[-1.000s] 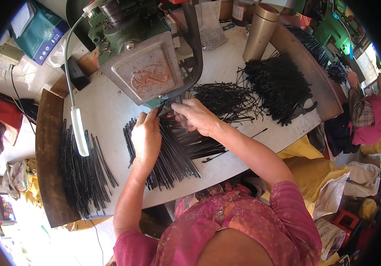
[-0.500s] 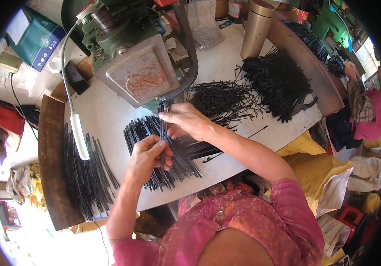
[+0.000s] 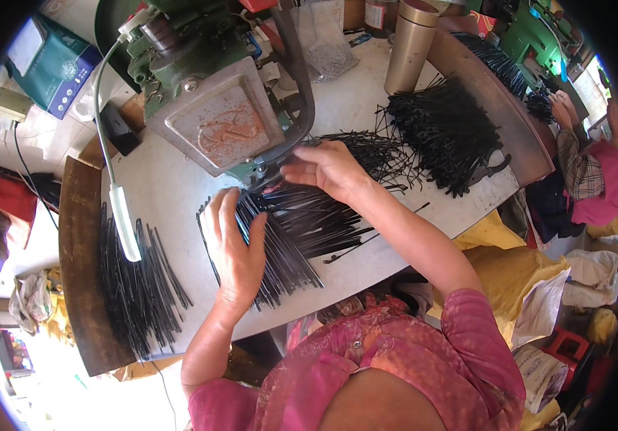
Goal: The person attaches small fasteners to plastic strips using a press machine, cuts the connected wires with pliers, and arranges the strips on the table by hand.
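My left hand (image 3: 233,248) lies flat, fingers spread, on a fan of thin black strips (image 3: 291,241) on the white table (image 3: 169,190). My right hand (image 3: 327,169) reaches to the foot of the green press machine (image 3: 215,108), fingertips pinched on a black strip under the machine's head. Whether the strip is gripped firmly is hard to see. More black strips (image 3: 373,154) lie right behind my right hand.
A large heap of black strips (image 3: 445,129) lies at the right, another row (image 3: 136,280) at the left by a white lamp bar (image 3: 126,223). A metal cylinder (image 3: 409,43) stands at the back. Another person's hand (image 3: 564,111) works at far right.
My left hand slid down off the machine's foot and spread flat on the strip pile. My right hand stayed at the machine's foot. The view shifted slightly.
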`<state>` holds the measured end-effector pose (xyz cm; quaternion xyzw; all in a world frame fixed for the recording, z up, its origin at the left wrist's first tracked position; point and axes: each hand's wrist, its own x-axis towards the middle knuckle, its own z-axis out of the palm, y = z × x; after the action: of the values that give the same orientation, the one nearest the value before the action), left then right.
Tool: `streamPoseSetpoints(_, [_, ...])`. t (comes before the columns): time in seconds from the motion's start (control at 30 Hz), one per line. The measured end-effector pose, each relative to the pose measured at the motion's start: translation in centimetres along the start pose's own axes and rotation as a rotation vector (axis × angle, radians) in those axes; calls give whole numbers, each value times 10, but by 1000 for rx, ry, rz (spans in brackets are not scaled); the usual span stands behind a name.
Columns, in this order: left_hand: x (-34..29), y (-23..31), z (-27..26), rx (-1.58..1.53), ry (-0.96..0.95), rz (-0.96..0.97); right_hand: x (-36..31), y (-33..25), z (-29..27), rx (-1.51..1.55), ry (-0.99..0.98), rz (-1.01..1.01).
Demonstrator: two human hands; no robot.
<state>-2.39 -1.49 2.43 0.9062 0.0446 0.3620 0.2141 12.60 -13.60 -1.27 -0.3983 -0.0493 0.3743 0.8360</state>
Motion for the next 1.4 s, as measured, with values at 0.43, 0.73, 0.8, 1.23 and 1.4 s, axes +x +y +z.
streamPoseSetpoints(0.43, [29,-49,41,-1401,-121,-1197,10,3,11,59,75,-99])
streamPoseSetpoints(0.73, [26,-48,42,-1407,-73,-1116,3,6,16,86,88,-116])
streamPoseSetpoints(0.8, [24,-49,45,-1407,-53,-1119,4,7,18,83,86,-115])
streamPoseSetpoints(1.23, [14,-32,56,-1492,-16,-1127,-1,12,6,118,131,-106])
streamPoseSetpoints(1.4, [13,-48,46,-1524,-32,-1103,-28,-31,-11,-282,233,-69])
